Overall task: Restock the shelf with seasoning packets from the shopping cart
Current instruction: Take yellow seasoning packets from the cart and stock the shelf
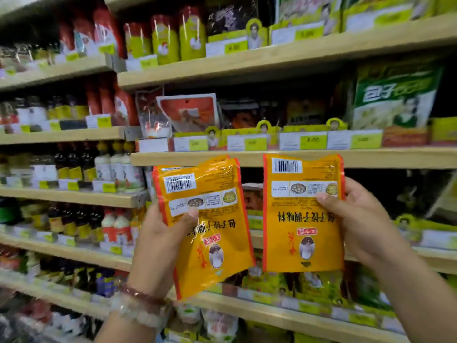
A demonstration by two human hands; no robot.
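I hold two orange seasoning packets up in front of the shelves, both upside down with the barcode at the top. My left hand [160, 241] grips the left packet [212, 243] by its left edge, thumb on the front; this packet tilts a little. My right hand [356, 219] grips the right packet [304, 243] by its right edge, thumb across the front; it hangs nearly straight. Both packets are level with the wooden shelf [371, 158] and the dark gap under it. The shopping cart is out of view.
Wooden shelves fill the view. Sauce bottles [74, 167] stand at the left. Red and green seasoning bags [395, 97] with yellow price tags [311, 141] line the upper right shelves. More green packets [309, 283] sit on the shelf below my hands.
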